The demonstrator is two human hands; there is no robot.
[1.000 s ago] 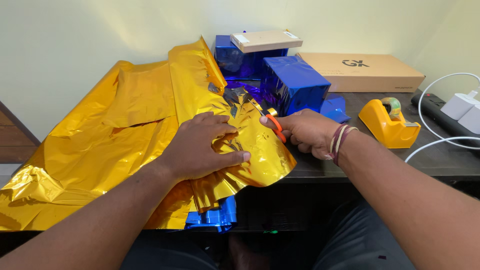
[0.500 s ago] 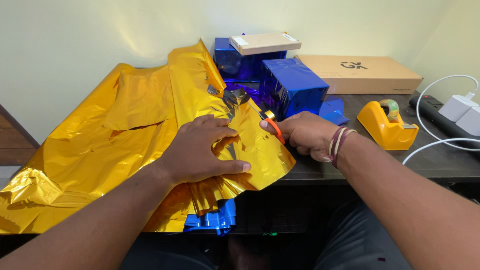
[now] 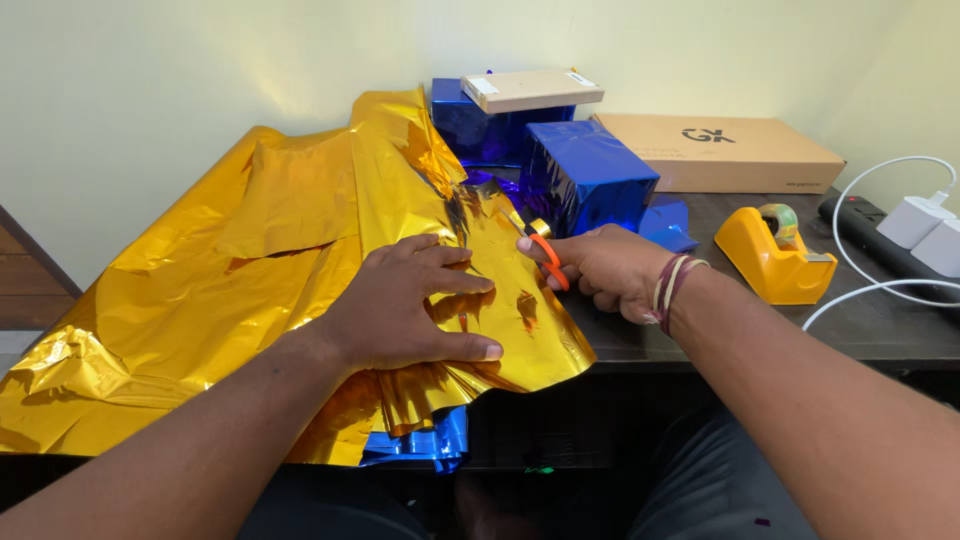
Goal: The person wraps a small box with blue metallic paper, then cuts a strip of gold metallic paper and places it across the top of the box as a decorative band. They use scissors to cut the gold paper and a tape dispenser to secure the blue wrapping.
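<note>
My left hand [image 3: 405, 305] lies flat, fingers spread, pressing down a large crinkled sheet of gold foil wrapping paper [image 3: 250, 250] that covers the left half of the dark desk [image 3: 880, 330]. My right hand [image 3: 600, 270] grips orange-handled scissors [image 3: 545, 255], whose blades point away into the gold foil near its right edge. Just beyond the scissors stands a box wrapped in blue foil [image 3: 585, 175].
A second blue-wrapped box [image 3: 475, 125] with a flat tan box [image 3: 530, 88] on top stands at the back. A long cardboard box [image 3: 720, 150], an orange tape dispenser [image 3: 775, 255], white chargers [image 3: 925, 225] and cable sit right. Blue foil [image 3: 425, 445] hangs off the front edge.
The scissors and my right hand have edged slightly forward along the gold foil. My left hand stays pressed on the sheet.
</note>
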